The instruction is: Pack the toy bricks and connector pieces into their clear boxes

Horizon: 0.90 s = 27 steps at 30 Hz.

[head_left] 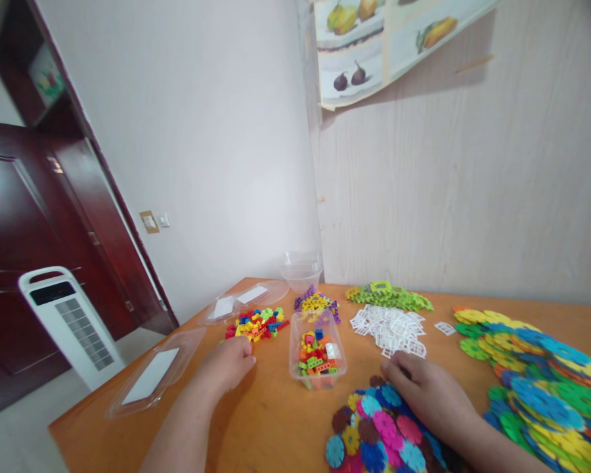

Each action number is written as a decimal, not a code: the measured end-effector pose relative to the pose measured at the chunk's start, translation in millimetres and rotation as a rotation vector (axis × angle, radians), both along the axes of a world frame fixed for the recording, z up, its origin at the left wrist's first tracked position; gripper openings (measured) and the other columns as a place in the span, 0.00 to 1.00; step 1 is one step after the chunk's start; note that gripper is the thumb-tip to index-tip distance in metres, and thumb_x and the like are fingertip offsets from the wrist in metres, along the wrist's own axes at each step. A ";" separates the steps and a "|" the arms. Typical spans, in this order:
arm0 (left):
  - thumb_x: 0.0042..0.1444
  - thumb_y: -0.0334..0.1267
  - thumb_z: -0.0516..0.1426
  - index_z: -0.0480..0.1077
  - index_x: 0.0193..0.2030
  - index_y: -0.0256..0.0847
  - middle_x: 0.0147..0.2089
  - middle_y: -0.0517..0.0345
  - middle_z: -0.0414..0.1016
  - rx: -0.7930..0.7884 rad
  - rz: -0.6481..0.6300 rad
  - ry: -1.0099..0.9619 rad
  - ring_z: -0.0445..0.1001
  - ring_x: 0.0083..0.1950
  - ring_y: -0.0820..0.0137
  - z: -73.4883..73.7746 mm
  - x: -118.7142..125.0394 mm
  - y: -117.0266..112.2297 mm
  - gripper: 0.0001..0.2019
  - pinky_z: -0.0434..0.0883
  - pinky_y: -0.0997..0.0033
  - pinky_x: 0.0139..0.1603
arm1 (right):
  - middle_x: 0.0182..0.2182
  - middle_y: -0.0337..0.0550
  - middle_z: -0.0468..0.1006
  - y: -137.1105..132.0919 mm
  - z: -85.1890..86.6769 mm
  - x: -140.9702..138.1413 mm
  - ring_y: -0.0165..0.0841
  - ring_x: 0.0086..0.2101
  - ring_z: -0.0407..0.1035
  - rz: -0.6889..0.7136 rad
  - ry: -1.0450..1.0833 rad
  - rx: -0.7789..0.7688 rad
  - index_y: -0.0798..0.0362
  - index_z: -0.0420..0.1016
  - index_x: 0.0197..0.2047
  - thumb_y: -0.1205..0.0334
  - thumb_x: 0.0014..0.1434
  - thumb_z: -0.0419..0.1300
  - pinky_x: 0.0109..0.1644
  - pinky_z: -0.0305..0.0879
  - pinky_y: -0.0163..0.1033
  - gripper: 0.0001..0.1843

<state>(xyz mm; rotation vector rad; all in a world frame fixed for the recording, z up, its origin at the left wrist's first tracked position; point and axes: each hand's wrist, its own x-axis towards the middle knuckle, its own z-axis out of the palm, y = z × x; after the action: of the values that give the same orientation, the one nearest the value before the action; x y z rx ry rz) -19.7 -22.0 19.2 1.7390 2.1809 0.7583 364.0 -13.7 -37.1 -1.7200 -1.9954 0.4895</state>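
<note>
My left hand (231,362) is closed with its fingers curled, at the near edge of a pile of small coloured building bricks (259,323). What it holds, if anything, is hidden. My right hand (426,391) hangs over a heap of small snowflake discs (374,430), just in front of white square plastic frames (389,328). Its fingers are bent together, and I cannot make out anything in them. Between my hands stands a clear plastic box (295,355) with several coloured bricks (318,355) inside.
Large flower discs (546,387) spread along the right. Green pieces (394,297) and yellow and purple pieces (315,302) lie behind. Stacked clear tubs (301,270) stand at the back corner. Clear lids (152,374) lie at the left, beyond which stands a white fan (73,328).
</note>
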 end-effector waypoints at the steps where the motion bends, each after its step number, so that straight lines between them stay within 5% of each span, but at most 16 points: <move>1: 0.40 0.35 0.61 0.67 0.19 0.43 0.19 0.62 0.67 -0.034 0.018 0.043 0.64 0.23 0.69 -2.6 -0.2 0.4 0.06 0.55 0.71 0.30 | 0.26 0.39 0.77 0.1 0.2 0.2 0.34 0.29 0.69 0.002 -0.001 -0.001 0.49 0.67 0.27 0.48 0.64 0.47 0.30 0.50 0.35 0.19; 12: 0.38 0.28 0.57 0.65 0.21 0.42 0.20 0.62 0.66 -0.085 -0.025 0.112 0.62 0.23 0.70 -14.4 -1.6 6.6 0.06 0.54 0.71 0.30 | 0.27 0.38 0.77 0.7 -0.9 -0.6 0.34 0.30 0.70 0.000 -0.013 -0.020 0.48 0.66 0.27 0.47 0.64 0.46 0.30 0.51 0.35 0.20; 17: 0.50 0.38 0.56 0.69 0.29 0.41 0.27 0.60 0.72 0.155 -0.179 -0.164 0.70 0.31 0.69 2.2 19.6 9.1 0.04 0.63 0.72 0.34 | 0.27 0.38 0.77 0.3 -0.8 -1.2 0.34 0.30 0.70 0.002 -0.007 0.006 0.48 0.66 0.27 0.48 0.64 0.47 0.31 0.51 0.35 0.19; 20: 0.54 0.48 0.58 0.72 0.46 0.41 0.42 0.54 0.78 0.296 -0.226 -0.466 0.75 0.43 0.66 18.1 40.0 4.9 0.17 0.69 0.69 0.46 | 0.27 0.38 0.76 -0.5 -1.2 -1.0 0.34 0.30 0.70 -0.004 -0.005 0.011 0.48 0.66 0.27 0.49 0.64 0.47 0.30 0.50 0.35 0.19; 23: 0.53 0.53 0.59 0.71 0.52 0.41 0.47 0.53 0.79 0.375 -0.183 -0.598 0.76 0.48 0.64 25.0 47.0 2.0 0.24 0.69 0.67 0.51 | 0.27 0.39 0.77 -0.9 -1.1 -0.8 0.34 0.30 0.70 -0.002 -0.001 0.014 0.48 0.66 0.27 0.48 0.64 0.47 0.30 0.50 0.35 0.19; 27: 0.54 0.57 0.58 0.72 0.48 0.40 0.43 0.52 0.79 0.523 0.023 -0.636 0.77 0.44 0.64 19.7 30.9 7.2 0.24 0.71 0.66 0.46 | 0.27 0.39 0.77 0.5 -0.9 -0.8 0.34 0.30 0.70 0.000 0.004 0.002 0.48 0.67 0.27 0.48 0.63 0.48 0.30 0.50 0.35 0.19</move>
<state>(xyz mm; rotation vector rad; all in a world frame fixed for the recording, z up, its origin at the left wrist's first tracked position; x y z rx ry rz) 11.1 -14.7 38.9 1.3761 1.6507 1.7260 363.2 -13.2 -38.0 -1.7165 -1.9927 0.4902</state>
